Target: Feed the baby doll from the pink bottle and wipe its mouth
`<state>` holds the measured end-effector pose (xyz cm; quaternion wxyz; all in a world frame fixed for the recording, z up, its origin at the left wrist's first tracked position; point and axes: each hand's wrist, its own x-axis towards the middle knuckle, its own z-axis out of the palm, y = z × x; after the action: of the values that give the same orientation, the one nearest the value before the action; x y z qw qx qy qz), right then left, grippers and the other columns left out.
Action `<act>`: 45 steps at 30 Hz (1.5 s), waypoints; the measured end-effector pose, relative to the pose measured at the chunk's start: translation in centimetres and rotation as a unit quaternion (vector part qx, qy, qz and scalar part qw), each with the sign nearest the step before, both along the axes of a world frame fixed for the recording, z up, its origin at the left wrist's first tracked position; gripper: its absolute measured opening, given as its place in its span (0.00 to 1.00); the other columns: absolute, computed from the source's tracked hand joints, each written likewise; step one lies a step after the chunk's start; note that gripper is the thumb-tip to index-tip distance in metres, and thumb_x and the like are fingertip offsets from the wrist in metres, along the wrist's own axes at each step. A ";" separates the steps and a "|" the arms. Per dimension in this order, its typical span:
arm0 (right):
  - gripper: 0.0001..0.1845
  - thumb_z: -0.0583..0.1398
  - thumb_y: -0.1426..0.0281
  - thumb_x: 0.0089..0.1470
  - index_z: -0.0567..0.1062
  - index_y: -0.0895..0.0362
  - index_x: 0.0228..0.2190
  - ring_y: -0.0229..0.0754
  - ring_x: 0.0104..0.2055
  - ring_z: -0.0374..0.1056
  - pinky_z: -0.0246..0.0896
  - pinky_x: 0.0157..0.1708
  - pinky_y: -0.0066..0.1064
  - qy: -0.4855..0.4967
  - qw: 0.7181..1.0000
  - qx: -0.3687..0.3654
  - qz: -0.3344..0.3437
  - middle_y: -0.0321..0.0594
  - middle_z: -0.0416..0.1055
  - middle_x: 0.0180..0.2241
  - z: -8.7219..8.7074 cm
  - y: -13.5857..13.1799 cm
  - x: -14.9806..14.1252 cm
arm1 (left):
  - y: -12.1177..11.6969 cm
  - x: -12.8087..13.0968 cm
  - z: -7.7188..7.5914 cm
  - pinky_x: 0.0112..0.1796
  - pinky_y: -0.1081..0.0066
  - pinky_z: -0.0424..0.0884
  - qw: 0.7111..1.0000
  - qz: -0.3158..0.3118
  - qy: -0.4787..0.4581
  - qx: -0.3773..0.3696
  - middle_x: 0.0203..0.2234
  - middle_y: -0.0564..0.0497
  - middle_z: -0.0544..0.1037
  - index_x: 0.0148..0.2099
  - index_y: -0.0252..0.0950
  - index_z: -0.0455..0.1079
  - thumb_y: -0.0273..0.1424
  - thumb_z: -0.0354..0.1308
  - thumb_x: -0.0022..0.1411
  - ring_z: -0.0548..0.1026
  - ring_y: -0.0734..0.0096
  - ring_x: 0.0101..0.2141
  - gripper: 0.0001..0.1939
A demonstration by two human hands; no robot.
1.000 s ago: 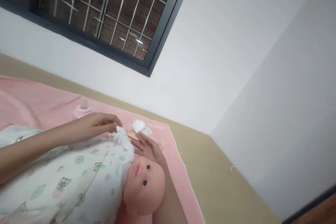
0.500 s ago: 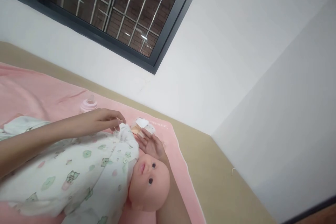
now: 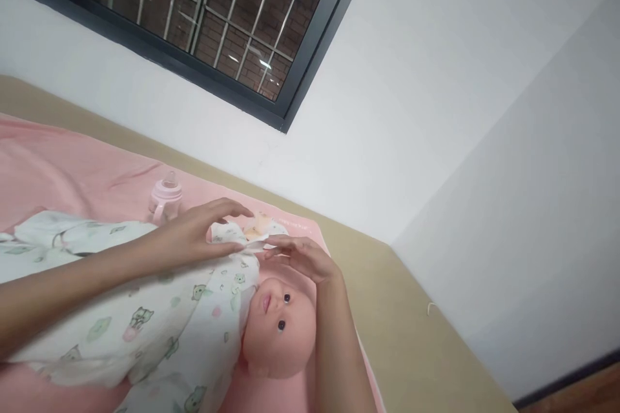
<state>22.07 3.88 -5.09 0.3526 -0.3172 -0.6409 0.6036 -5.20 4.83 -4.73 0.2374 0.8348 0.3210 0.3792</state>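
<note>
A baby doll (image 3: pixel 283 345) lies on its back, dressed in a white outfit (image 3: pixel 159 316) printed with green bears. My left hand (image 3: pixel 206 229) reaches across the doll's body, thumb and fingers apart around its raised sleeve end (image 3: pixel 225 232). The thumb tip comes close to a small white tissue-like piece (image 3: pixel 256 245); whether it touches cannot be made out. Above the doll's head, my right hand (image 3: pixel 305 258) has its fingertips closed on that white piece. Just behind lies a patterned, orange-and-white item (image 3: pixel 261 226), partly hidden by the hands.
A pink baby bottle (image 3: pixel 165 197) with a handle stands behind my left forearm. Under everything is a pink blanket (image 3: pixel 72 161) on a tan surface (image 3: pixel 387 316). A white wall (image 3: pixel 349 161) and a dark-framed barred window (image 3: pixel 285 116) rise behind.
My right hand has lifted and turned palm down, its fingers now at the white piece, which has shifted toward my left hand. My left hand has moved slightly right, and its fingers have spread.
</note>
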 end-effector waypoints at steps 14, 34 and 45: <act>0.30 0.65 0.53 0.45 0.75 0.54 0.48 0.46 0.50 0.70 0.61 0.54 0.44 0.001 0.996 0.058 0.064 0.46 0.67 0.55 3.8 -2.8 -1.7 | -1.7 0.2 1.5 0.36 0.70 0.70 0.994 -0.035 -0.070 -0.076 0.31 0.52 0.79 0.36 0.38 0.74 0.46 0.58 0.57 0.76 0.61 0.35 0.16; 0.25 0.65 0.64 0.48 0.72 0.55 0.48 0.44 0.47 0.72 0.59 0.57 0.42 0.106 0.969 -0.163 -0.154 0.44 0.75 0.46 -7.7 2.0 1.6 | -5.0 1.7 1.0 0.28 0.73 0.66 0.885 -0.197 -0.126 -0.402 0.26 0.51 0.74 0.33 0.35 0.72 0.40 0.64 0.54 0.71 0.67 0.27 0.13; 0.23 0.65 0.64 0.48 0.72 0.57 0.46 0.46 0.49 0.72 0.55 0.61 0.43 0.129 0.966 -0.161 -0.157 0.46 0.74 0.47 -8.0 2.0 1.5 | -5.3 2.6 -0.7 0.35 0.72 0.62 0.983 -0.130 0.091 -0.087 0.31 0.53 0.77 0.36 0.39 0.74 0.40 0.50 0.63 0.73 0.65 0.34 0.14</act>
<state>23.57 5.88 -13.11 0.4669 -0.3857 -0.4262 0.6721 -2.62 -0.49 -5.40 0.3263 0.8764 0.2622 0.2379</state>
